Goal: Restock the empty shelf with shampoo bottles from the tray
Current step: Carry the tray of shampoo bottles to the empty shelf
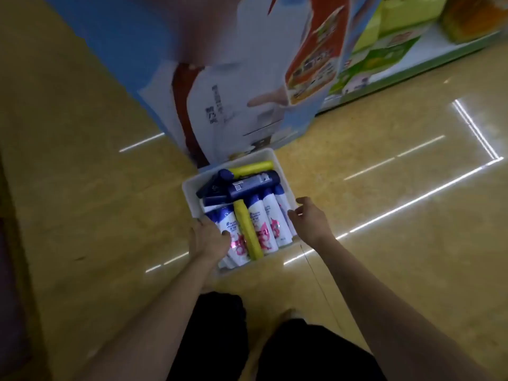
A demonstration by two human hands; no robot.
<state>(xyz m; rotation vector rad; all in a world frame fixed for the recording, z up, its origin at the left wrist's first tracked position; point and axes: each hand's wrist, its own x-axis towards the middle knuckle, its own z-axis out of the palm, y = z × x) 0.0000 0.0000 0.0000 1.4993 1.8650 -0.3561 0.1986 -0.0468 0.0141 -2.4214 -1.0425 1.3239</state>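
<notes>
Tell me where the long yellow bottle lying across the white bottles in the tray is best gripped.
Grip the long yellow bottle around its mid-body, from above. It lies flat on top of the white shampoo bottles in the white plastic tray, so its upper side and flanks look exposed; fingers could likely close across its narrow width.

A printed blue display stand (214,86) rises from the glossy tan floor (398,229).
</notes>
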